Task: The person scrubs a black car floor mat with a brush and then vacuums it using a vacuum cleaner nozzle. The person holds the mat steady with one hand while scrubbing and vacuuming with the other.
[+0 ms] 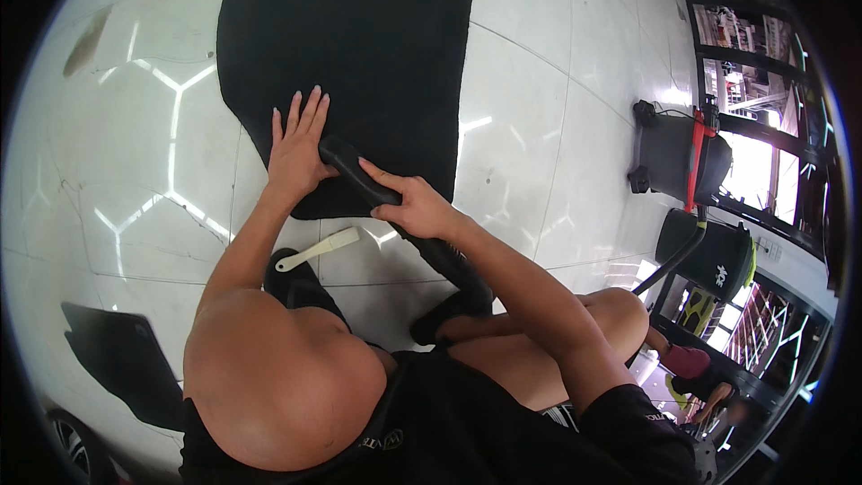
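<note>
While the person crouches, a pale brush [319,249] lies by one shoe [301,280], just short of the black mat [350,54] spread on the tiled floor [521,171]. Right hand [417,207]: grip wrapped round a black vacuum wand [359,178]. Left hand [301,157]: flat on the mat, fingers spread, beside the wand's tip. Step in hand, I judge: vacuuming the near end; next move likely calls for sliding the wand onward, mat braced. Farther off, right: black bin [705,256], dark wheeled tub [673,157]; contents not visible.
</note>
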`<state>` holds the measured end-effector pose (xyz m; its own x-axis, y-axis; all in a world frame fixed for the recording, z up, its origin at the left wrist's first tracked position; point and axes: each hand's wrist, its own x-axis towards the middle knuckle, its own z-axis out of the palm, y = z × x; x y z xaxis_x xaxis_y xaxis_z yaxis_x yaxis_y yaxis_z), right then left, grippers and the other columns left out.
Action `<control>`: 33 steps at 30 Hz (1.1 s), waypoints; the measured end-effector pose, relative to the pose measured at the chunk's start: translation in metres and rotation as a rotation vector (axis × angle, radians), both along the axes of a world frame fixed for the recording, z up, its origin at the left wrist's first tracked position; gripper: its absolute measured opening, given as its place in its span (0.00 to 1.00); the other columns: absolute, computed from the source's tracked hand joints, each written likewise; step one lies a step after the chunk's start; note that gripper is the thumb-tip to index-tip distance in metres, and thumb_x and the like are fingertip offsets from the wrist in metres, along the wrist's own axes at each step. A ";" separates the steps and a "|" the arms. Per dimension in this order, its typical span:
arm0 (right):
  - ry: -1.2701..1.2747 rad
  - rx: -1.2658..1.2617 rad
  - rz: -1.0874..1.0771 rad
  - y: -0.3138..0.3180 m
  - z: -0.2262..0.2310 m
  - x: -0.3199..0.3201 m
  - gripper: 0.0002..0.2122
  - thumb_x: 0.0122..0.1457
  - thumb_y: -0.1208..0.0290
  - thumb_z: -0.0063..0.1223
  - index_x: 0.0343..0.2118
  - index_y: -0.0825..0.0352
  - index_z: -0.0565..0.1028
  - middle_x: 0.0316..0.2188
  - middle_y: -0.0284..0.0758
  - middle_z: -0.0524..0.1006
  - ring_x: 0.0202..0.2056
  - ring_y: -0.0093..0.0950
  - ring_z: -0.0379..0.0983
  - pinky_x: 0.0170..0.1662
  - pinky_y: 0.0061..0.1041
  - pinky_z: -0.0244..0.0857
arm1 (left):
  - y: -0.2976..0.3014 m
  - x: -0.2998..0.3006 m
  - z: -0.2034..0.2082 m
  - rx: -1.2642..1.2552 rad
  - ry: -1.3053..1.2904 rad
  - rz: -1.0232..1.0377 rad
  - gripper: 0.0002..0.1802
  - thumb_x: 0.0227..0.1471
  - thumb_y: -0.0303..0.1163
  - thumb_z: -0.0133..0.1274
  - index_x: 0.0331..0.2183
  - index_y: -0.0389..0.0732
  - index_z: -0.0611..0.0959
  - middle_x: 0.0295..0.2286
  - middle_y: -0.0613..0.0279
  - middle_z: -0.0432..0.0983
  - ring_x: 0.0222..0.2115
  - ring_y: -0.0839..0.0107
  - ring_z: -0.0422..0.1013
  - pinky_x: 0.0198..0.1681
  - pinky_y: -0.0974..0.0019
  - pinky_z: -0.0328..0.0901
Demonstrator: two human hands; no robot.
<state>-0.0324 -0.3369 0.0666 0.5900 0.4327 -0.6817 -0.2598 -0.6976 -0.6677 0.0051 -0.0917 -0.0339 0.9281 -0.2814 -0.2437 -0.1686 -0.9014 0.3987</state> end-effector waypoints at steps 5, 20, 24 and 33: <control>0.005 0.096 -0.795 -0.062 -0.031 0.023 0.42 0.61 0.74 0.61 0.80 0.59 0.59 0.47 0.36 0.80 0.30 0.26 0.80 0.29 0.28 0.79 | -0.002 0.000 0.001 -0.056 0.005 0.024 0.77 0.37 0.58 0.80 0.79 0.47 0.54 0.79 0.63 0.46 0.80 0.55 0.40 0.80 0.35 0.36; -0.223 -0.031 -0.746 0.003 -0.039 -0.024 0.41 0.55 0.72 0.64 0.76 0.54 0.67 0.65 0.54 0.78 0.68 0.43 0.75 0.69 0.31 0.66 | -0.005 -0.001 -0.003 -0.060 -0.019 0.029 0.77 0.37 0.60 0.80 0.79 0.48 0.56 0.79 0.63 0.47 0.80 0.55 0.40 0.80 0.36 0.35; -0.435 0.016 -0.501 0.014 -0.058 -0.047 0.42 0.55 0.72 0.65 0.76 0.52 0.66 0.67 0.53 0.76 0.71 0.46 0.70 0.73 0.35 0.62 | -0.001 -0.001 -0.006 -0.099 -0.040 0.030 0.77 0.37 0.61 0.79 0.78 0.47 0.56 0.79 0.63 0.48 0.80 0.55 0.40 0.80 0.35 0.36; -0.181 0.123 -0.370 0.038 -0.040 -0.033 0.41 0.57 0.72 0.66 0.76 0.61 0.66 0.74 0.48 0.69 0.74 0.39 0.66 0.74 0.31 0.60 | 0.003 -0.005 -0.013 -0.049 -0.035 0.024 0.76 0.37 0.60 0.79 0.78 0.47 0.58 0.79 0.64 0.49 0.80 0.55 0.42 0.80 0.35 0.36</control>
